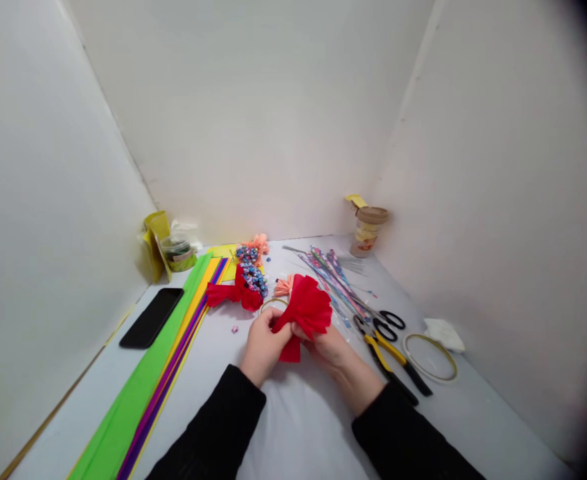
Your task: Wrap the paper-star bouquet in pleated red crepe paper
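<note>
Gathered red crepe paper point(309, 305) fans out like a flower between my two hands, above the table. My left hand point(266, 341) is closed on its narrow gathered side. My right hand point(329, 348) pinches it from below and behind, its fingertips partly hidden by the paper. A loose red end hangs down between the hands. Just behind the paper shows a small peach fringed piece point(284, 287). Part of a ring point(274, 302) lies behind my left hand. Another red crepe paper piece point(236, 293) rests beyond it, next to blue patterned beads point(254, 277).
Long colored paper strips point(146, 373) and a phone point(152, 319) lie left. Right are pliers point(390, 353), scissors point(386, 323), a tape roll point(430, 357) and patterned strips point(336, 280). A lidded cup point(368, 232) and a plastic tub point(178, 253) stand near the walls.
</note>
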The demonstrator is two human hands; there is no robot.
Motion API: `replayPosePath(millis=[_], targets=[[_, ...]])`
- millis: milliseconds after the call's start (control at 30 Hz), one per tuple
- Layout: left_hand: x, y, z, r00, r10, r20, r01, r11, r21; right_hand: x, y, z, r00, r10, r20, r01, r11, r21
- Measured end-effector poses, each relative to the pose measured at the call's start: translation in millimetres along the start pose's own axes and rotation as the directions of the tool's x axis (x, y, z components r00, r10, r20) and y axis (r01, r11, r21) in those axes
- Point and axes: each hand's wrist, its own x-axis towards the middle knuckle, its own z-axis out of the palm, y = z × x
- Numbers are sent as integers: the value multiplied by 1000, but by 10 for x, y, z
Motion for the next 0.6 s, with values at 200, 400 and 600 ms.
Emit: replayPosePath(millis=[200, 400, 600], targets=[[-19, 57, -2, 999, 21, 49, -23, 999, 47, 6, 1, -18, 996, 72, -58, -65, 991, 119], [27, 60, -102, 979, -25, 202, 45, 994, -97, 31, -77, -47, 997, 33, -69, -23, 988, 150], [19, 52, -96, 937, -115, 329, 198, 953, -230, 2, -173, -77, 993, 117, 22, -119, 978, 172]])
